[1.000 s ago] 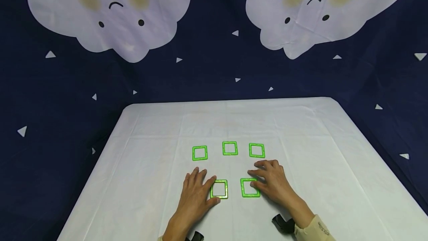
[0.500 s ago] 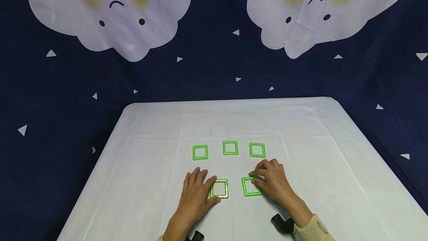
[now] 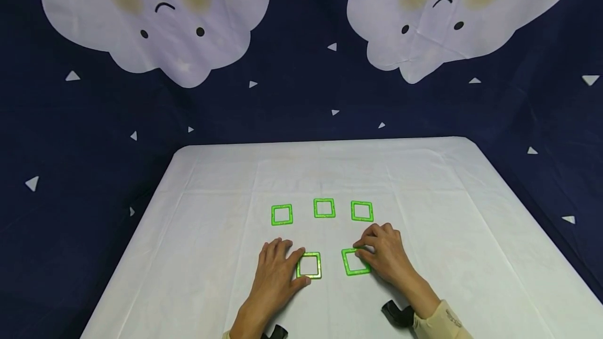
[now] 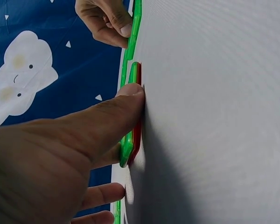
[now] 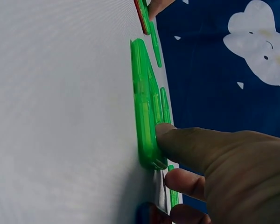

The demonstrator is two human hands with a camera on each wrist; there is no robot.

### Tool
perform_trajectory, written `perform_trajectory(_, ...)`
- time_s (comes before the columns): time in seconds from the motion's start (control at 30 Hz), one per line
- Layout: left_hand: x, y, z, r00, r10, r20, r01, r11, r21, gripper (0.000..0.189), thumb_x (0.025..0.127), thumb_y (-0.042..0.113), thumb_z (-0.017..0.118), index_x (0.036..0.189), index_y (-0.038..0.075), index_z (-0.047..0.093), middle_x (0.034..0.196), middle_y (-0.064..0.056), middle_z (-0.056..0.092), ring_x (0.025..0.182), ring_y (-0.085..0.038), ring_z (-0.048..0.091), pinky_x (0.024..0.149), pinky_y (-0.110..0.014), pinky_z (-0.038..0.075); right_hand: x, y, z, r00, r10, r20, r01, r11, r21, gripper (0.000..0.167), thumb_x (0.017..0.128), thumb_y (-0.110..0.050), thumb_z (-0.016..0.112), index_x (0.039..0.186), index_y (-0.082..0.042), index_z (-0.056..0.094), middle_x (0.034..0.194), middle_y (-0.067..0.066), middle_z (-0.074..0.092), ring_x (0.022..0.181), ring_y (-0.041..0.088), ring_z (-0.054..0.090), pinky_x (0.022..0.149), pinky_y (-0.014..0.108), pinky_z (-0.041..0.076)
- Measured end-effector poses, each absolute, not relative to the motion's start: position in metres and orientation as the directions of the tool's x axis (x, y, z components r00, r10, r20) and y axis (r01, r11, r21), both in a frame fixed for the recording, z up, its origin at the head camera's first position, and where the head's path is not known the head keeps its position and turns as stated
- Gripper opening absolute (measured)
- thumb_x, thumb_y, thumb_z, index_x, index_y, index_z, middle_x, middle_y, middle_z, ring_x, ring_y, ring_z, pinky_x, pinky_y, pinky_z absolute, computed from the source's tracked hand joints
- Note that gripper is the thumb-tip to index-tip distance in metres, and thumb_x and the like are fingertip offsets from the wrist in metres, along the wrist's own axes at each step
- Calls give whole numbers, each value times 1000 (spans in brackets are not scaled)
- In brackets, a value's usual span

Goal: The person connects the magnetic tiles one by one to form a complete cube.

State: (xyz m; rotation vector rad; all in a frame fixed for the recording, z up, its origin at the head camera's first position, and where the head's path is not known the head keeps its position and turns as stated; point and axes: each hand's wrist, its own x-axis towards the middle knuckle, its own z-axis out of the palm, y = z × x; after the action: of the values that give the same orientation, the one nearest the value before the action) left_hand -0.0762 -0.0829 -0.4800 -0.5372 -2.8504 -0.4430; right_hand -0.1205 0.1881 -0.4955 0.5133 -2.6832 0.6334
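My left hand (image 3: 273, 279) grips a green square magnetic tile (image 3: 319, 266) in the head view, thumb at its near edge and index finger at its far edge. Seen from the left wrist, this green tile (image 4: 126, 151) lies on a red tile (image 4: 137, 135) of like outline, which the head view hides. To the right, my right hand (image 3: 386, 255) pinches the right side of another green square tile (image 3: 346, 263), turned slightly askew. The right wrist view shows this tile (image 5: 144, 112) close up, with the thumb on its upper face.
Beyond the hands, three green square tiles form a row: left (image 3: 273, 215), middle (image 3: 315, 208) and right (image 3: 353, 211). A white cloth covers the table (image 3: 216, 171). Something blue and red (image 5: 151, 213) shows below the right fingers. A dark blue cloud-print curtain (image 3: 301, 98) hangs behind.
My right fingers have drawn together on the right-hand tile. It has shifted slightly right and away, turning a little. The left hand and its tile stay in place.
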Motion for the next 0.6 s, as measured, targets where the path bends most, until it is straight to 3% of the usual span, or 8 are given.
perform_trajectory(0.6,-77,-76,-481,-901,347,261,412,873,261,57,68,48,75,116,20,64,117,-10,55,118,-31,46,102,-55,32,-120,187,-494,-852,-291,434,-454,825,-337,17,65,-16,84,73,-22,71,86,-4,58,82,15,44,74,35,31)
